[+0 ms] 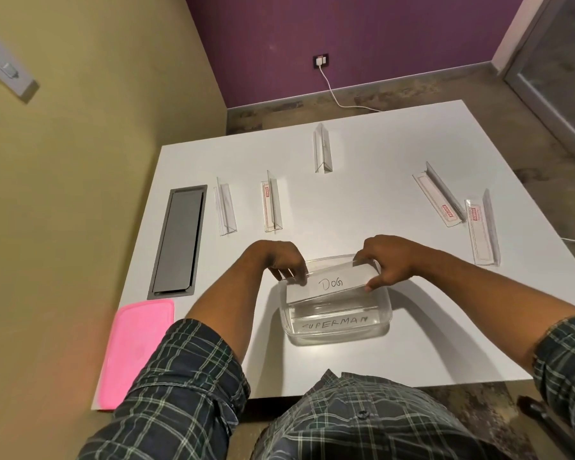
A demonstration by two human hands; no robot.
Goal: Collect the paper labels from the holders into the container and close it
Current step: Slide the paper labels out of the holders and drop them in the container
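Here the left hand (284,260) and right hand (387,262) each pinch one end of a clear holder (332,280), the grip curled round it, holding it tilted over the container (336,313). The "DOG" label (329,284) sits inside that holder, between the hands. Just below the grip, a "SUPERMAN" label (336,323) lies on the container's floor. Down and to the left of the left hand, the pink lid (136,350) rests on the bench (362,207) at its near corner. Beyond the left hand stand two holders (225,209), (272,207), with a grey hatch (180,240) further left. Straight past the grip stands another holder (323,149). Beyond the right hand, two more (440,199), (482,229) lie well apart from it.
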